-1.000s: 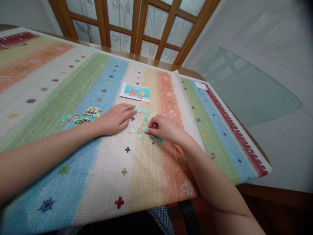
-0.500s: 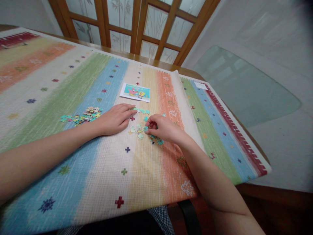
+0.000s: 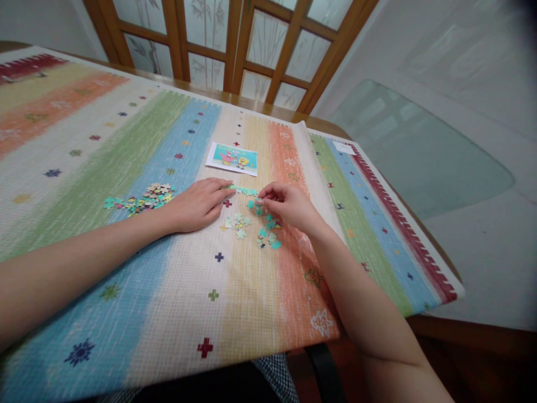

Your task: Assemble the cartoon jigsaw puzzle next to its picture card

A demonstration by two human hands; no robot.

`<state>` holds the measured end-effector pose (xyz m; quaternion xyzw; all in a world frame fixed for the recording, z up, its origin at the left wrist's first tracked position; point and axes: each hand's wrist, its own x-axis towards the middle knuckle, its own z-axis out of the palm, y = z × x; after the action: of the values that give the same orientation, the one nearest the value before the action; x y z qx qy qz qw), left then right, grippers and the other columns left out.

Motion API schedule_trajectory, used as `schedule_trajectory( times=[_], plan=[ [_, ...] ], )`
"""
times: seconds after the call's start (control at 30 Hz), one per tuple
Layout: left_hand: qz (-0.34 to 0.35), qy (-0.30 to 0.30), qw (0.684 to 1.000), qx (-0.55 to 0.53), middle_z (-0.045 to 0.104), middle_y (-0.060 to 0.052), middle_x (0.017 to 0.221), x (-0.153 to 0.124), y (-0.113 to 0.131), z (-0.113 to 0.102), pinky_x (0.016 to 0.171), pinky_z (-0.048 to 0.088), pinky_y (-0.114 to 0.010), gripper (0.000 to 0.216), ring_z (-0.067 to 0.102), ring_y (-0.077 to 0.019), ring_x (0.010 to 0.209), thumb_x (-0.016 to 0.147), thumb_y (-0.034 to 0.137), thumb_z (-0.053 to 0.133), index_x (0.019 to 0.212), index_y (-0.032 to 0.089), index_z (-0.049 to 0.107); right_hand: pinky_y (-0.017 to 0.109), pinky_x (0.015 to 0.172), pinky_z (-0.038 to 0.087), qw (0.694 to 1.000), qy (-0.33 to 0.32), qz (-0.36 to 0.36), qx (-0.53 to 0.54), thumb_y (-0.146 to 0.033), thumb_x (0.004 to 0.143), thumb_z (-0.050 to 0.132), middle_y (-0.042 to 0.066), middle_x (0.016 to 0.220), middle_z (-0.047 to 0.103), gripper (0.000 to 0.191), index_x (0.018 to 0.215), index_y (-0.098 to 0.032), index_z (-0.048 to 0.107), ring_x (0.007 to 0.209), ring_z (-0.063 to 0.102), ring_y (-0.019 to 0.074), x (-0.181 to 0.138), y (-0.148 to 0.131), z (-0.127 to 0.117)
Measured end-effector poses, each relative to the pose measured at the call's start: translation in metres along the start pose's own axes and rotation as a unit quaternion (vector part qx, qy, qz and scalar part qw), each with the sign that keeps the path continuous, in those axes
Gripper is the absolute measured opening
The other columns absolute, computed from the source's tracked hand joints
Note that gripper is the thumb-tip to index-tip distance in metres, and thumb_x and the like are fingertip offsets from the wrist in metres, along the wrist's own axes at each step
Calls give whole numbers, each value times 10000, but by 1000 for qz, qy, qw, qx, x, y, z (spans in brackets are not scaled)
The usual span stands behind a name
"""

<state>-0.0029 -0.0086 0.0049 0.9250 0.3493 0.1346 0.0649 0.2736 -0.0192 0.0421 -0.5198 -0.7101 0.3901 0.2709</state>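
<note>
fingers [image 3: 264, 194] touch puzzle pieces [image 3: 268, 224] on a striped mat [image 3: 138, 280] before wooden-framed panes [image 3: 268, 50].

Soft even daylight, wide-angle edge distortion

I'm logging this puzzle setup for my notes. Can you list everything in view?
mat: one, pastel stripes, covers the table
picture card: one, teal cartoon print, mid-mat, far side
piece pile: one, mixed colours, on the green and blue stripes
joined strip: one, teal, just nearer than the card
loose pieces: several, teal and pale, nearer than the strip
white label: one, white, mat's far right corner
glass sheet: one, greenish, right of the table
lattice frame: one, brown wood, behind the table
left hand: one, flat on the mat, fingers at the strip's left end
right hand: one, fingers bent over teal pieces, grip unclear
</note>
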Motion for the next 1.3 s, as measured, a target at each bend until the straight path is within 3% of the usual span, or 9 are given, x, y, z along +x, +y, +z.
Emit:
schedule_trajectory(
  times=[0.1,0.33,0.9,1.13,1.3],
  plan=[
    [7,2,1000,3,516,-189,1589,0,0,0,1237,392,-525,497,497,-327,1461,1062,271,364,1487,115,571,320,697,488,995,95,-14,-30,-234,837,737,24,795,724,49,863,-199,714,724,645,166,9,17,-6],
    [6,3,1000,1,517,-192,1588,0,-1,1,1235,397,-528,498,504,-330,1455,1063,266,361,1485,110,574,345,750,508,987,141,-26,-73,-204,857,716,52,834,773,74,893,-186,777,755,675,183,23,33,0],
    [4,3,1000,9,514,-190,1590,0,-1,1,1242,387,-512,498,494,-320,1465,1066,269,359,1491,113,567,376,842,515,967,138,-72,-203,-182,951,682,84,999,807,131,964,-208,810,917,700,234,22,33,2],
    [7,3,1000,20,518,-168,1589,0,-2,2,1234,398,-498,500,501,-308,1457,1067,278,339,1493,136,559,377,814,514,974,90,-61,-200,-169,901,751,95,1010,772,163,1042,-203,824,867,671,222,17,35,-6],
    [7,11,1000,6,526,-172,1584,0,-2,3,1223,407,-519,479,510,-309,1450,1056,274,370,1478,162,569,382,840,497,972,69,-75,-210,-203,946,718,87,1004,708,151,1039,-226,834,902,643,223,18,35,-5]
  ],
)
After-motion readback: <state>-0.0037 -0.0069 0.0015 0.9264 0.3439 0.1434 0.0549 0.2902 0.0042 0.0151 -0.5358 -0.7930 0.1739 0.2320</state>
